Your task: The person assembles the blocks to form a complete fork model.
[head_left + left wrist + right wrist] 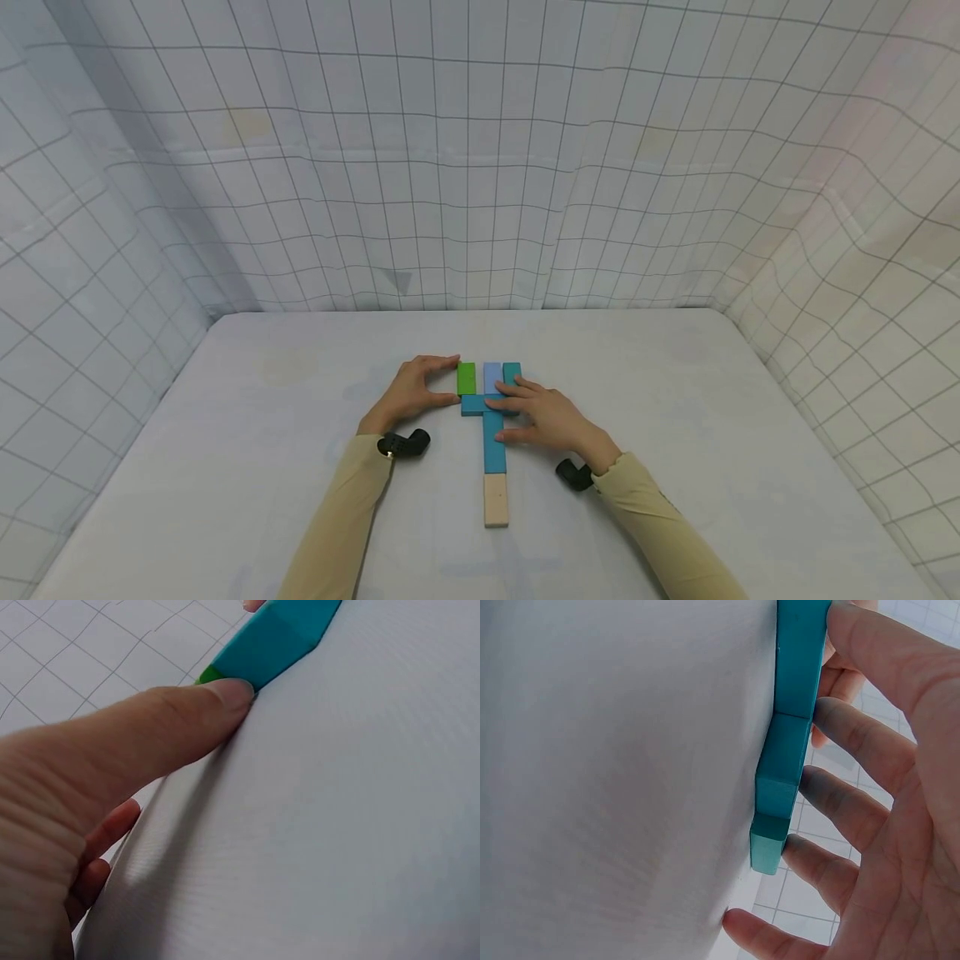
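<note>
In the head view my left hand (411, 390) pinches a green block (467, 379) at its left corners, forefinger at the far end and thumb at the near end. In the left wrist view the thumb covers most of that block. My right hand (551, 417) is spread, its fingertips resting on the blue and teal blocks. A crosswise blue block (472, 406) meets the green block's near end. Behind it stand a pale blue block (492, 375) and a teal block (512, 370). In front, a lengthwise blue block (494, 450) leads to a plain wooden block (496, 502).
A white cloth covers the table (262, 467). White sheets with a grid pattern (480, 167) rise at the back and both sides. A gap lies between the green and pale blue blocks. Black wrist cameras (405, 443) sit at both sleeve cuffs.
</note>
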Available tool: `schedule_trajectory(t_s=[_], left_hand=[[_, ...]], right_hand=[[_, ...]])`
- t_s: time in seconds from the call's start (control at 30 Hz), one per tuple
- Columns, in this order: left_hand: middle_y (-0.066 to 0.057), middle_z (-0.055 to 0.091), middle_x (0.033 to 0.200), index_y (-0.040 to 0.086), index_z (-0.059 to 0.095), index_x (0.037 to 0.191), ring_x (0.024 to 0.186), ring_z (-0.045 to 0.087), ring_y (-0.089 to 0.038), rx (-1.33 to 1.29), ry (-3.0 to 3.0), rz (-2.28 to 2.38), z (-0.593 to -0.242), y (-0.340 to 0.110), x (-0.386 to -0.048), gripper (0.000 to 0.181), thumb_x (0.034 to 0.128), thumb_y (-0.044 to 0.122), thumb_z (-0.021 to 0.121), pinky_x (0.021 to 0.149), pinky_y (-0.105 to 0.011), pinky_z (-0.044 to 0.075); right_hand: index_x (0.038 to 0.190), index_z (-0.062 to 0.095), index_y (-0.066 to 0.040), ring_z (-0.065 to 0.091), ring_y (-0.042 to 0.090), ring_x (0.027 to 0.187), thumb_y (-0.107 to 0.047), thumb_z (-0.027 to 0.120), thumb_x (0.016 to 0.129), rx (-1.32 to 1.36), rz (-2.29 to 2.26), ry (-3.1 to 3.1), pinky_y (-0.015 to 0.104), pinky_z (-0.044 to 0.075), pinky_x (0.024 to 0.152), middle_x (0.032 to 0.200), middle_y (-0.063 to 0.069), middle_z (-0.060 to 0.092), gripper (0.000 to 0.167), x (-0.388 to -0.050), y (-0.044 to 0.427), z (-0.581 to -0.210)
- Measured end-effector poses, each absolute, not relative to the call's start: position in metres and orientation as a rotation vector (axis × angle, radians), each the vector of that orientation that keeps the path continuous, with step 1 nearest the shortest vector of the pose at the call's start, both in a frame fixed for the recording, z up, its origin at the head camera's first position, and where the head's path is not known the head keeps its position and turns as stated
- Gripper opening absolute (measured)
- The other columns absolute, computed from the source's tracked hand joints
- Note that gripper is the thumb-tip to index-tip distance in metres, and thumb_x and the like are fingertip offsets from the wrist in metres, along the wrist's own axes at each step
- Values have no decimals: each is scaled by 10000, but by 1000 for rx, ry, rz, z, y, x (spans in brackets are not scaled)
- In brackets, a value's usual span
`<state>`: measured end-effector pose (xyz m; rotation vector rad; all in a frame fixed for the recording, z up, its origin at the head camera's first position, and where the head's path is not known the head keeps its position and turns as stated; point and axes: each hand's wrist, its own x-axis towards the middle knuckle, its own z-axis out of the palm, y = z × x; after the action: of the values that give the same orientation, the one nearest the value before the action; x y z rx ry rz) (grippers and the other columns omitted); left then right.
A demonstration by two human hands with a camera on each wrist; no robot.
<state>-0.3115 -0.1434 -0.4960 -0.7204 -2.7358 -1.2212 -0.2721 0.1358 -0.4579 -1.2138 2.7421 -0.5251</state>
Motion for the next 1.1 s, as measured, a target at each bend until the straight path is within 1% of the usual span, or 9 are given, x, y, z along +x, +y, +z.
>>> schedule_trajectory(t_s=[0.2, 0.6, 0.87, 1.1], left_hand=[[-57, 538, 1330, 118, 538, 1360, 1249, 406, -277, -699, -2757, -1222, -496, -143, -312, 684, 758, 283, 817, 1036, -513, 238], [-64, 549, 1320, 110, 544, 1353, 1232, 426, -295, -753, -2744, -1183, -496, -145, -313, 673, 761, 284, 813, 1026, -537, 246], [-43, 545, 1325, 131, 539, 1361, 1240, 418, -271, -740, -2761, -1176, -498, -146, -311, 667, 771, 291, 805, 1031, -519, 245], [-40, 542, 1329, 132, 539, 1361, 1242, 419, -268, -750, -2750, -1150, -496, -144, -312, 659, 775, 279, 802, 1032, -518, 248]], right_hand=[[1378, 523, -219, 233, 340, 1379, -518, 611, 872, -1223, -516, 2744, 556, 324, 1001, 1484, 42, 358, 594, -274, 136, -458], [1376, 526, -220, 227, 344, 1380, -503, 627, 868, -1191, -537, 2731, 600, 325, 974, 1489, 41, 348, 589, -272, 135, -457], [1379, 523, -219, 226, 341, 1381, -509, 618, 873, -1186, -529, 2727, 625, 320, 959, 1491, 48, 347, 591, -268, 134, -455], [1378, 524, -215, 234, 336, 1379, -499, 621, 876, -1191, -515, 2743, 618, 327, 959, 1487, 41, 353, 585, -269, 135, -453]])
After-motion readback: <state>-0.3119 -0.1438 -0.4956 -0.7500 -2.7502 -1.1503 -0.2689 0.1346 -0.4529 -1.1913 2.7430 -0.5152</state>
